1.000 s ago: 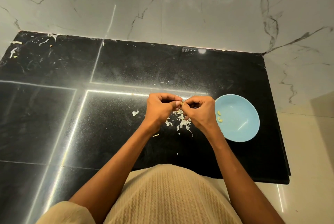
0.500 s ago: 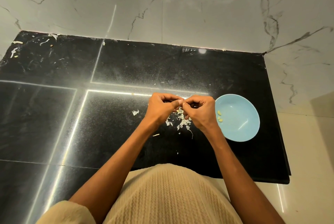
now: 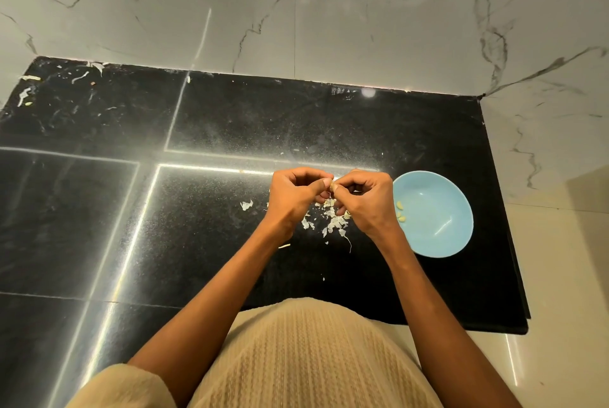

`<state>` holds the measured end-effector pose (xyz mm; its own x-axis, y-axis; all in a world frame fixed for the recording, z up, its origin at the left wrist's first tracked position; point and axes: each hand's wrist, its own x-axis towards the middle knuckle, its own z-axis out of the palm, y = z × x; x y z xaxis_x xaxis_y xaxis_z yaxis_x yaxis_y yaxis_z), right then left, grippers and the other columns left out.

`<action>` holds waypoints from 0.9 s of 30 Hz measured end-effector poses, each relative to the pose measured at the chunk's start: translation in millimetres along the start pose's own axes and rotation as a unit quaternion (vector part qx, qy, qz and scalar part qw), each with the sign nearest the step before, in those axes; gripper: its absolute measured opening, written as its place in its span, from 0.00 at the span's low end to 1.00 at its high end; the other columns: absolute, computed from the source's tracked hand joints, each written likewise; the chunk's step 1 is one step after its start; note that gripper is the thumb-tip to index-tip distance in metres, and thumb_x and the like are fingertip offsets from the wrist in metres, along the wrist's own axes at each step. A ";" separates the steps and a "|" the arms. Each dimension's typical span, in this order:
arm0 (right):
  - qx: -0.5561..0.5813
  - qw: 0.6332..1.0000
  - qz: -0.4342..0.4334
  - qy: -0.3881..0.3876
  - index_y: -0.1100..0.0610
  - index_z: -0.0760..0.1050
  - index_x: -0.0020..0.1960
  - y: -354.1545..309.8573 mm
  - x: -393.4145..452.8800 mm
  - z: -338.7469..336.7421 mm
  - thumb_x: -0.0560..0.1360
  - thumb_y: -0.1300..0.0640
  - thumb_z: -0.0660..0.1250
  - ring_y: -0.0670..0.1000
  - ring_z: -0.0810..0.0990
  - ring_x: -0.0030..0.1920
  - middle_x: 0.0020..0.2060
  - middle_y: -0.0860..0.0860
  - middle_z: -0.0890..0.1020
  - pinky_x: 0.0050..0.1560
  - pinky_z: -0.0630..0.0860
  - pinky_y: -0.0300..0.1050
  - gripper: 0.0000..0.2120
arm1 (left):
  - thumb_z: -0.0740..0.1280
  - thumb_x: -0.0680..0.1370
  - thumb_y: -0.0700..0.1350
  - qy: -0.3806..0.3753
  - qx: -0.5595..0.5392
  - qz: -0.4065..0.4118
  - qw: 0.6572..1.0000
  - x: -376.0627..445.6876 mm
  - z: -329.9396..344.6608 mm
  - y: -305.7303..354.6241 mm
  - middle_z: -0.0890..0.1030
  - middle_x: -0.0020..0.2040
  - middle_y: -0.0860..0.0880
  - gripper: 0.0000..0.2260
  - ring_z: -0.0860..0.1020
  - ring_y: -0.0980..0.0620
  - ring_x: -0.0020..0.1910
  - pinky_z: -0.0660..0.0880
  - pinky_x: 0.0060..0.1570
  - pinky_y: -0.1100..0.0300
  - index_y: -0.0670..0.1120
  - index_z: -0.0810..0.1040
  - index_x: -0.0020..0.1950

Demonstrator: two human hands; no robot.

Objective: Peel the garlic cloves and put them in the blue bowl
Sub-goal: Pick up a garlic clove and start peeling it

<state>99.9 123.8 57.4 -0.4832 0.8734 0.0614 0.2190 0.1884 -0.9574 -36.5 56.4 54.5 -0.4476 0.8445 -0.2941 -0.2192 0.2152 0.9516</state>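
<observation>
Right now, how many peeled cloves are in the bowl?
3, as far as shows: small pale cloves clustered on the bowl's left inner wall, near the right hand. That hand may hide more. One further clove is pinched between both hands.

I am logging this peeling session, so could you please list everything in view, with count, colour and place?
blue bowl: one, light blue, on the counter right of the hands.
peeled cloves: about three, pale yellow, inside the bowl by its left wall.
garlic clove: one, pale, pinched between both hands.
garlic skins: many, white, on the counter under the hands.
counter: one, black, against a marble wall.
left hand: pinches the clove.
right hand: pinches the clove.
</observation>
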 end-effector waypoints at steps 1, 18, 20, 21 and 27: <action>0.002 1.000 0.001 0.002 0.59 0.86 0.40 -0.4 0.3 0.0 0.73 0.65 0.73 0.50 0.82 0.26 0.31 0.51 0.84 0.26 0.78 0.40 0.05 | 0.72 0.76 0.34 0.004 0.015 0.015 1.000 -0.4 0.7 -0.3 0.85 0.37 0.43 0.03 0.81 0.50 0.34 0.79 0.38 0.59 0.36 0.85 0.48; 0.031 0.999 0.027 0.002 0.64 0.85 0.43 3.8 1.0 -5.6 0.77 0.68 0.71 0.50 0.81 0.28 0.32 0.54 0.84 0.29 0.81 0.45 0.05 | 0.70 0.77 0.34 0.012 -0.122 -0.030 0.992 3.4 -5.3 0.5 0.85 0.42 0.38 0.06 0.84 0.48 0.36 0.80 0.39 0.61 0.33 0.81 0.53; 0.026 0.999 0.032 0.002 0.63 0.85 0.44 4.2 0.9 -6.9 0.77 0.66 0.72 0.50 0.81 0.28 0.31 0.54 0.84 0.30 0.81 0.46 0.05 | 0.70 0.77 0.32 0.012 -0.127 -0.031 0.991 2.8 -6.2 -0.2 0.86 0.43 0.38 0.06 0.84 0.46 0.39 0.81 0.40 0.61 0.34 0.81 0.53; 0.020 0.999 0.034 0.002 0.63 0.85 0.44 4.1 0.7 -7.4 0.77 0.65 0.72 0.50 0.81 0.28 0.31 0.53 0.84 0.30 0.81 0.46 0.05 | 0.70 0.77 0.32 0.013 -0.128 -0.032 0.991 2.3 -6.2 -0.3 0.86 0.44 0.38 0.05 0.85 0.46 0.40 0.81 0.41 0.61 0.34 0.81 0.52; -0.037 0.998 0.057 0.017 0.55 0.86 0.41 3.6 -0.4 -8.1 0.74 0.61 0.76 0.51 0.83 0.28 0.31 0.50 0.85 0.31 0.83 0.50 0.04 | 0.68 0.78 0.32 0.028 -0.118 -0.040 0.992 3.1 -5.6 -1.5 0.86 0.44 0.40 0.04 0.83 0.50 0.40 0.81 0.44 0.61 0.37 0.82 0.50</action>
<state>107.7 127.8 56.2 -0.4226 0.9057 -0.0349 0.3335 0.1195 -0.9351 -42.5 55.9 51.7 -0.4659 0.7998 -0.3785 -0.4505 0.1538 0.8794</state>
